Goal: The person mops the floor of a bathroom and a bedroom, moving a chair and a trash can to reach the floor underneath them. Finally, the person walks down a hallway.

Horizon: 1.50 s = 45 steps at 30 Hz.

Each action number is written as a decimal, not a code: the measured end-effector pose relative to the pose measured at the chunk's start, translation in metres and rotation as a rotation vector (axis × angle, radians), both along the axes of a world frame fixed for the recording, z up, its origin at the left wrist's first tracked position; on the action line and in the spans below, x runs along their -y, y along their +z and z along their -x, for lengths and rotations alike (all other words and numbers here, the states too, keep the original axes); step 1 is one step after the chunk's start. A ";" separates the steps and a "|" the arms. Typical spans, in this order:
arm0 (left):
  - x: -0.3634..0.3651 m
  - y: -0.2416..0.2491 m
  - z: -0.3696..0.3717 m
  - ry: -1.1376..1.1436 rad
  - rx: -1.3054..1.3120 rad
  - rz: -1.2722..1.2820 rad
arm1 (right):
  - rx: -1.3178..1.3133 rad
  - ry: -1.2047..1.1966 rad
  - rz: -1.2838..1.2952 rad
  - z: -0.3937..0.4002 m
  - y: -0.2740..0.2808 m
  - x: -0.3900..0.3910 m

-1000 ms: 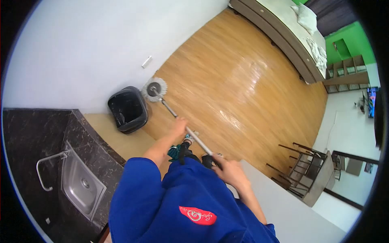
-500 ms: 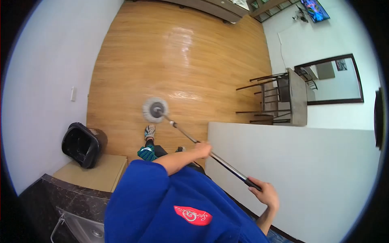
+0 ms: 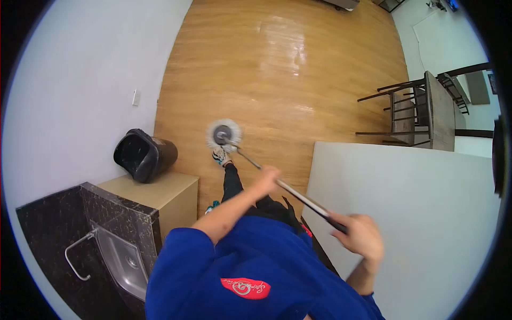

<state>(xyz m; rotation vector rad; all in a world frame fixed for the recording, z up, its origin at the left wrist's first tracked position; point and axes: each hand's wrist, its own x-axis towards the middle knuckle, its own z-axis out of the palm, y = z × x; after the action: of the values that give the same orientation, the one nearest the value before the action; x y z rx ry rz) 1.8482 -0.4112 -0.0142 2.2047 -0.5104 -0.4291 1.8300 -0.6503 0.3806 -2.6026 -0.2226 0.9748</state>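
Note:
A spin mop [image 3: 301,197] slants across the view, its round head of pale strands [image 3: 234,128] lying on the wooden floor and blurred by motion. My left hand [image 3: 266,181] is wrapped around the middle of the metal pole. Farther up, my right hand [image 3: 360,234] grips the black end of the handle beside the white half wall. The mop head lies just beyond the patterned shoe [image 3: 221,156] on my foot, close against its toe.
A black bin [image 3: 160,154] lies tipped on a tan cabinet [image 3: 178,193] at the left. Behind it are a dark stone counter [image 3: 120,200] and a steel sink [image 3: 120,256]. The white half wall [image 3: 394,197], table [image 3: 442,114] and chairs [image 3: 402,112] stand at the right.
The view has turned, showing more of the sink and less of the far end. Relative to the floor, the mop head has come back toward me and left, nearer the shoe. Both hands keep their grip.

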 end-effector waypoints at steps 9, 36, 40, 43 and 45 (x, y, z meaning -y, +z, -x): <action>-0.029 -0.042 0.012 -0.144 -0.331 -0.679 | -0.178 -0.226 -0.151 0.098 -0.144 0.024; -0.107 -0.061 0.196 -0.018 -0.063 -0.550 | -0.080 -0.101 -0.042 0.267 -0.089 -0.072; 0.039 0.021 0.210 -0.284 -0.325 -0.387 | -0.153 -0.370 0.156 0.300 -0.002 -0.002; 0.160 0.034 0.247 -0.447 -0.265 -0.102 | -0.010 -0.549 0.267 0.324 0.079 0.015; 0.196 0.077 0.246 -0.496 -0.170 0.045 | 0.041 -0.624 0.339 0.331 0.101 0.011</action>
<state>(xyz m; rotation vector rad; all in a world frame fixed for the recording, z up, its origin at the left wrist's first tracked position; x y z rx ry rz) 1.6023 -0.6071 0.0627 1.9628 -0.9652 -0.8468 1.4991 -0.6613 0.4812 -2.6993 0.7634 0.7717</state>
